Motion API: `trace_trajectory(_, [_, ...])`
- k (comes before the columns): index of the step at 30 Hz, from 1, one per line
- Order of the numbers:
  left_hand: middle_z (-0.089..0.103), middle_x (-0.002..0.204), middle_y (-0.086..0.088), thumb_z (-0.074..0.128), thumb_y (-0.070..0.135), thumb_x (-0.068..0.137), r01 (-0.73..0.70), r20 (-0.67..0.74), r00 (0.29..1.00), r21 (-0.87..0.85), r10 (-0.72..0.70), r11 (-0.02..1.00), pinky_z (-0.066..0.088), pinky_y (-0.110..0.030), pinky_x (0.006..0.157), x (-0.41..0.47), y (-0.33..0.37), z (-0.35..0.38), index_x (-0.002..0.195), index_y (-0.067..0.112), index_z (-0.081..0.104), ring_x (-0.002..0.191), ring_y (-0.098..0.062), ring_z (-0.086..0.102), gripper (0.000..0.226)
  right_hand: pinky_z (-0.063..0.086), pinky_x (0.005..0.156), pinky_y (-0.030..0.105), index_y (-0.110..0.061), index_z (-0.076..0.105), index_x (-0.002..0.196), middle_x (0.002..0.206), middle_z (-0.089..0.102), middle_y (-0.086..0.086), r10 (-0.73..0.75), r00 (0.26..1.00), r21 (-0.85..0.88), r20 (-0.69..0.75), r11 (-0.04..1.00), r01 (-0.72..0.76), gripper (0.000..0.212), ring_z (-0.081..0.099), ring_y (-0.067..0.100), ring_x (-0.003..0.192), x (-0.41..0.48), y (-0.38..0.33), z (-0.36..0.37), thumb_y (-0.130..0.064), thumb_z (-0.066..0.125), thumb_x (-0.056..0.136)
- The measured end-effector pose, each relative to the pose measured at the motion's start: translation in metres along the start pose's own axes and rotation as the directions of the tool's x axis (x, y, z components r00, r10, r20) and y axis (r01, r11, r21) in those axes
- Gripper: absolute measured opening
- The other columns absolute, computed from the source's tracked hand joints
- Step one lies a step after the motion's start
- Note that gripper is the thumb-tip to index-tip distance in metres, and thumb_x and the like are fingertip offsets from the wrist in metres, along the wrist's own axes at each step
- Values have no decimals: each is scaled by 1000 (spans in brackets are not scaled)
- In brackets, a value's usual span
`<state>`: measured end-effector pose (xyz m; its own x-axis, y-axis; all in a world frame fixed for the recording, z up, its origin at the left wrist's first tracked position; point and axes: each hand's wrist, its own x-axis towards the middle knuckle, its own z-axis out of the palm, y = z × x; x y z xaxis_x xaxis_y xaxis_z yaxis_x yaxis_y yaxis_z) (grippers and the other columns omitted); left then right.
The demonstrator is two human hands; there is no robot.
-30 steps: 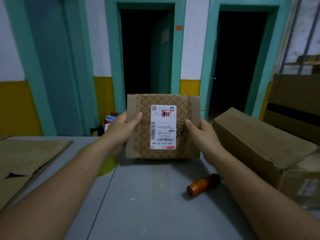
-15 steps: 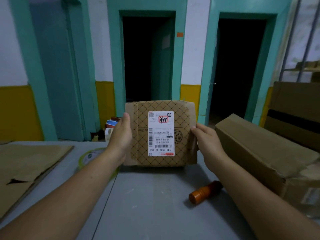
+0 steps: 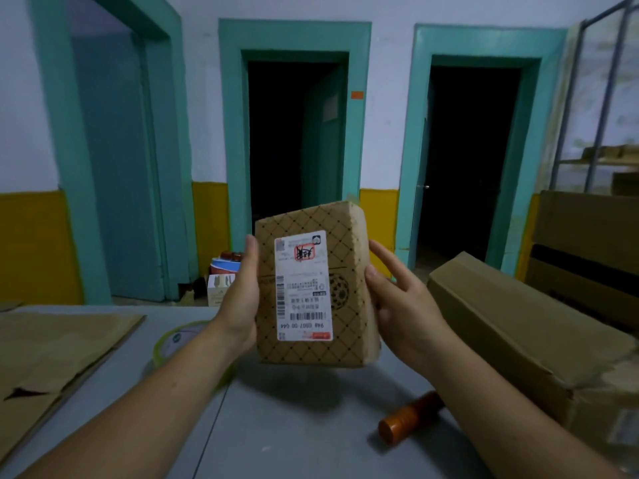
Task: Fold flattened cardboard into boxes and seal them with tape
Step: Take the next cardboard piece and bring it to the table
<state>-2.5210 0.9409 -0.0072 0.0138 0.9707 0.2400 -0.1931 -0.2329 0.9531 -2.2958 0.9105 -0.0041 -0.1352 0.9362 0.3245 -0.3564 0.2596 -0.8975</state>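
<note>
**Box**: small, patterned cardboard. Held above the table, centre, between two hands.
- Progress: formed into a block, so folding is judged done or nearly so. No tape shows on the faces in view, so sealing is judged still to do.
- Pose: long axis upright, top leaning slightly right. The labelled face is toward the person, and the label reads upside down.

**Left hand**: fingers straight, flat against the box's left side.

**Right hand**: thumb on the box's right front edge, fingers extended, not curled.

**Tape roll**: flat on the table, left, untouched.

**Orange handle**: near right.

**Flat cardboard**: left.

**Carton**: right.
</note>
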Motion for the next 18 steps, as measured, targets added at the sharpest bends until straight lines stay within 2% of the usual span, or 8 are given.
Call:
trace_trajectory(3, [80, 107, -7, 30, 73, 97, -23, -29, 999, 62, 25, 998, 58, -50, 94, -2, -2, 5, 116, 28, 73, 104, -27, 76, 65, 57, 96, 52, -37, 55, 138, 130, 71, 10, 32, 995, 11, 98, 999, -33, 72, 69, 33, 118, -3, -3, 4, -23, 88, 76])
trace_trajectory(6, [80, 106, -8, 33, 80, 88, -33, -29, 999, 127, 37, 991, 55, -54, 101, -3, -4, 8, 114, 25, 73, 106, -28, 75, 73, 59, 93, 50, -35, 54, 142, 131, 70, 8, 20, 992, -22, 122, 1000, -17, 104, 69, 32, 118, -2, -1, 1, -36, 101, 50])
trace_trajectory(8, [80, 103, -6, 34, 83, 86, -16, -49, 998, 174, 25, 985, 54, -53, 101, -1, -7, 6, 111, 25, 75, 106, -27, 75, 75, 57, 98, 53, -32, 52, 145, 135, 67, 10, 8, 990, -56, 142, 998, 0, 110, 67, 33, 121, 0, 1, -1, -38, 102, 48])
trace_trajectory(10, [79, 100, -1, 31, 76, 95, -44, -87, 994, 249, 68, 968, 56, -43, 93, 0, -7, 8, 111, 24, 73, 103, -21, 73, 69, 55, 102, 56, -31, 50, 146, 137, 64, 12, 4, 986, -129, 164, 992, 17, 111, 65, 33, 124, -1, 4, 0, -42, 102, 49])
trace_trajectory(12, [75, 106, 4, 29, 69, 102, -110, -97, 984, 342, 151, 933, 54, -34, 87, 1, -6, 10, 122, 27, 67, 106, -15, 69, 61, 54, 103, 55, -36, 46, 146, 139, 62, 10, 10, 983, -234, 182, 972, 34, 115, 63, 31, 126, -3, 9, 5, -53, 100, 47])
trace_trajectory(14, [68, 124, 8, 31, 69, 104, -179, -47, 978, 315, 203, 932, 54, -42, 97, 2, -5, 11, 141, 37, 53, 119, -16, 64, 54, 54, 104, 53, -48, 38, 147, 143, 56, 2, -14, 983, -387, 185, 918, 86, 116, 59, 24, 130, -7, 12, 12, -66, 95, 47])
trace_trajectory(16, [59, 143, 11, 33, 74, 102, -220, 52, 976, 236, 214, 947, 53, -49, 103, -1, -5, 14, 153, 49, 36, 129, -14, 58, 57, 53, 105, 52, -58, 30, 147, 147, 51, -8, -80, 978, -526, 194, 833, 173, 112, 53, 17, 135, -9, 14, 16, -72, 89, 52])
trace_trajectory(18, [54, 149, 17, 29, 82, 96, -257, 164, 961, 231, 223, 938, 52, -43, 105, -6, -2, 17, 156, 53, 29, 130, -1, 56, 67, 53, 106, 51, -60, 27, 147, 148, 49, -12, -129, 970, -549, 206, 805, 224, 110, 51, 12, 136, -10, 12, 16, -73, 86, 56])
